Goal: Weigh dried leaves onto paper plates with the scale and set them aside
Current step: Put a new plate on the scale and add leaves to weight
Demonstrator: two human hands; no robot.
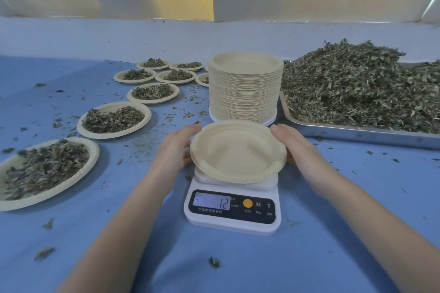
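Note:
An empty cream paper plate (235, 152) sits over the platform of a white digital scale (232, 209), whose display reads 12. My left hand (177, 147) holds the plate's left rim and my right hand (291, 143) holds its right rim. Behind the scale stands a tall stack of paper plates (245, 88). A big heap of dried leaves (357, 85) fills a metal tray (357, 132) at the right. Several plates with weighed leaves lie at the left, the nearest (45, 171) and another (114, 119) among them.
A blue cloth (238, 264) covers the table, with loose leaf crumbs scattered over it. More filled plates (153, 93) run back toward a pale wall at the far edge. The tray's rim lies close to my right hand.

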